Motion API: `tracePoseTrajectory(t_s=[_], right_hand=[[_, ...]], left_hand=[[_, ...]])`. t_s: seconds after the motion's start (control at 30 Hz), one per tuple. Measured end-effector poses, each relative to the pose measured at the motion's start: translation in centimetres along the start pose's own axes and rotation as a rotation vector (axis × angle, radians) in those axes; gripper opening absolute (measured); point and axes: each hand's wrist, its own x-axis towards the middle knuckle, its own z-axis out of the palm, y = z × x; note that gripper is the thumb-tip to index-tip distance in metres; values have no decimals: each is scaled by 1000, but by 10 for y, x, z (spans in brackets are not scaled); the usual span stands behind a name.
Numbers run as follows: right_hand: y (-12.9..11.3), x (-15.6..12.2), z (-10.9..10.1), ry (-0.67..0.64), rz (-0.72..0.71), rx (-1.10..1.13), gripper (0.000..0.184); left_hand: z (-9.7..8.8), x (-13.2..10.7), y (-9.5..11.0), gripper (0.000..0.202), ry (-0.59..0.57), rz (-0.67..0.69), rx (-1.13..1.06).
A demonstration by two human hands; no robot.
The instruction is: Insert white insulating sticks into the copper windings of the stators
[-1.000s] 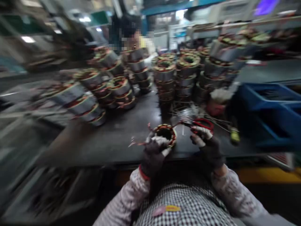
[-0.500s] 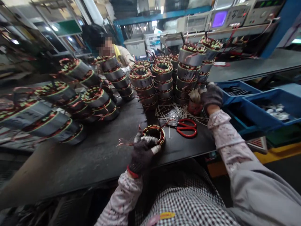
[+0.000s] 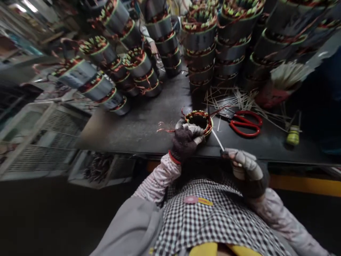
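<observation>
The left hand [image 3: 186, 139], in a dark knit glove, is closed over the near rim of a wound stator [image 3: 199, 121] that sits on the dark workbench [image 3: 149, 124] close to its front edge, the fingers curled onto the copper windings. Loose red lead wires [image 3: 164, 130] trail from the stator to the left of the glove. The right hand [image 3: 246, 167], gloved too, hangs just off the bench edge and pinches the lower end of a thin white strip [image 3: 217, 139], whose upper end reaches the stator's right side. Red-handled scissors [image 3: 243, 122] lie on the bench just right of the stator, among scattered white strips [image 3: 234, 99]. Further right stands a small yellow-green spool [image 3: 293, 134]. Behind, stacks of finished stators [image 3: 199, 42] crowd the back of the bench, some leaning. A red holder stuffed with strips [image 3: 279, 85] sits at the right, blurred.
</observation>
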Motion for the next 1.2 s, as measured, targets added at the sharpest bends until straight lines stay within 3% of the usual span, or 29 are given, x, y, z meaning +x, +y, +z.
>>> tracePoseTrajectory(t_s=[0.1,0.2,0.27,0.37,0.47,0.53,0.6,0.67,0.8,0.97,1.2], right_hand=[[-9,-31,13,8,-111,-42,45],[-4,-23,17,-98,-144,-52,57],[2,-10,23,-167,-138,-63,57],[8,11,40,-160,-66,0,42],[10,30,52,-156,115,154,22],[9,42,54,-187,353,286,13],[5,53,52,-222,578,398,23],[2,62,51,-252,655,419,30],[4,72,52,-276,540,246,22],[14,70,51,-353,504,59,23],[10,66,51,-264,311,-21,22]], left_hand=[[2,-4,-1,7,46,11,-4],[2,-6,-3,19,92,-18,17],[3,-6,-4,22,104,-38,42],[9,-5,-3,15,116,-102,-28],[16,-5,0,20,175,-238,-308],[18,-5,1,15,205,-255,-427],[16,-5,1,5,193,-185,-406],[13,-5,0,7,159,-116,-343],[9,-3,1,6,141,-103,-301],[4,0,7,6,123,-84,-249],[4,1,10,7,102,-126,-192]])
